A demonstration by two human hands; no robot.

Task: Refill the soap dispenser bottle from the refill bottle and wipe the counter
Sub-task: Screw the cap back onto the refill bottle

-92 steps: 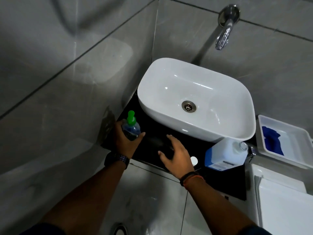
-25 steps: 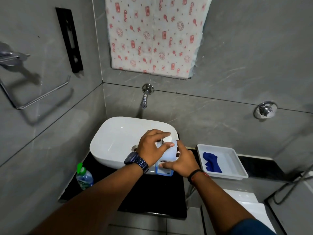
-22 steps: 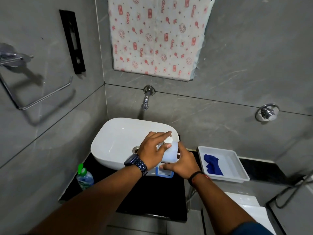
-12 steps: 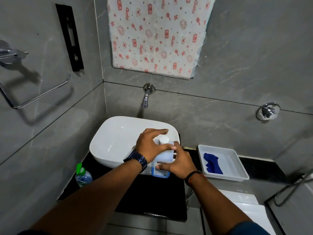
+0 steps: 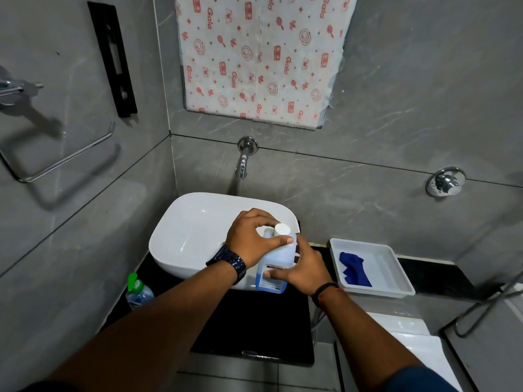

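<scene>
STEP: uncapping refill bottle (image 5: 273, 264) above black counter (image 5: 254, 321) | left hand (image 5: 249, 239) fingers curled at white cap (image 5: 282, 229) | right hand (image 5: 304, 268) wrapped round body | dispenser bottle (image 5: 138, 292) far left, capped | NEXT: twist cap off, carry across.

The left hand (image 5: 250, 238) and right hand (image 5: 304, 268) are covering much of the refill bottle (image 5: 276, 265), whose label print is showing too small to read. The patterned sheet (image 5: 260, 58) is running off the top edge. The towel holder (image 5: 56, 162) is blurring at far left.
</scene>
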